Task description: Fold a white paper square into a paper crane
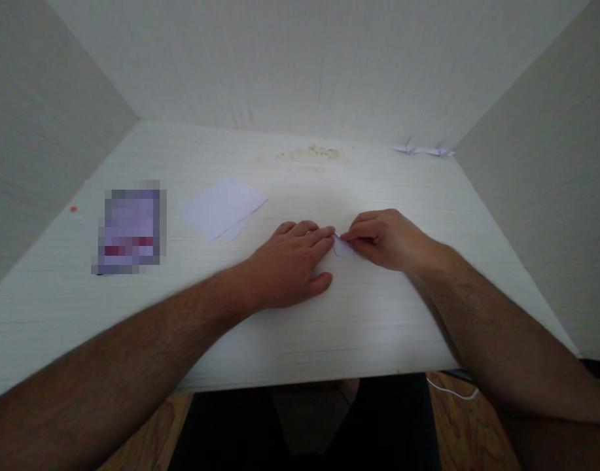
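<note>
The small paper is pinned to the desk by the flat, open left hand, apparently for steadiness; its far edge is pinched by the right hand.

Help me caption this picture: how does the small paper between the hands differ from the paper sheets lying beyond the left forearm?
Size: the small paper looks much smaller than the paper sheets, though the left hand and right hand seem to hide part of it.
Contact: the small paper is at the fingertips of both hands, while the paper sheets lie apart from them.
Both look pale.
</note>
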Motion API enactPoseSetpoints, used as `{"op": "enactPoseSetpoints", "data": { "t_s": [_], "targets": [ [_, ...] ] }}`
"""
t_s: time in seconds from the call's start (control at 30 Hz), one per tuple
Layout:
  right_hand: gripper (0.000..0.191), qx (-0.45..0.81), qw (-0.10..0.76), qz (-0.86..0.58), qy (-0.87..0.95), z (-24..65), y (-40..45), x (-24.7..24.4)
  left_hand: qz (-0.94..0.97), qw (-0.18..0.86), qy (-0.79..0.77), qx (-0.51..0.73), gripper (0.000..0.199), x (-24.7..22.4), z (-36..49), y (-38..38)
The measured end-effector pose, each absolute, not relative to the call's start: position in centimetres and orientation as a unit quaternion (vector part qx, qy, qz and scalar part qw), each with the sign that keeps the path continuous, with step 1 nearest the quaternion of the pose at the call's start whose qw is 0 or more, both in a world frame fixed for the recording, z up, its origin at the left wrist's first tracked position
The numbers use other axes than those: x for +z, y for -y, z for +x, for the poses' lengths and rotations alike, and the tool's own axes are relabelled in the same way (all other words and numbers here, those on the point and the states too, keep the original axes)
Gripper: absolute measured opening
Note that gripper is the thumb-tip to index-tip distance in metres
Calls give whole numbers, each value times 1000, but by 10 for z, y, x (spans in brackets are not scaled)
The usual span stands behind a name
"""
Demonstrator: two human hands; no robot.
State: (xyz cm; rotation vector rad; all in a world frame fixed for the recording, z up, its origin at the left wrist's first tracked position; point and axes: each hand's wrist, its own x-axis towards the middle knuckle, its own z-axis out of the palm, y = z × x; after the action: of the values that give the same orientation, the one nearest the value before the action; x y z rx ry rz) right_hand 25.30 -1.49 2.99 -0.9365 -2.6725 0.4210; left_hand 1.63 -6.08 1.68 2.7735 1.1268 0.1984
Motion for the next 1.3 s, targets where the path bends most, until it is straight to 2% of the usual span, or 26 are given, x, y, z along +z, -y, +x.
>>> {"op": "enactPoseSetpoints", "data": {
  "t_s": [0.57,1.3],
  "targets": [
    [20,146,141,-317,926,251,13,30,931,79,-350,68,49,15,17,66],
    [21,132,133,-305,934,251,13,28,930,84,-350,71,51,15,18,65]
  ]
}}
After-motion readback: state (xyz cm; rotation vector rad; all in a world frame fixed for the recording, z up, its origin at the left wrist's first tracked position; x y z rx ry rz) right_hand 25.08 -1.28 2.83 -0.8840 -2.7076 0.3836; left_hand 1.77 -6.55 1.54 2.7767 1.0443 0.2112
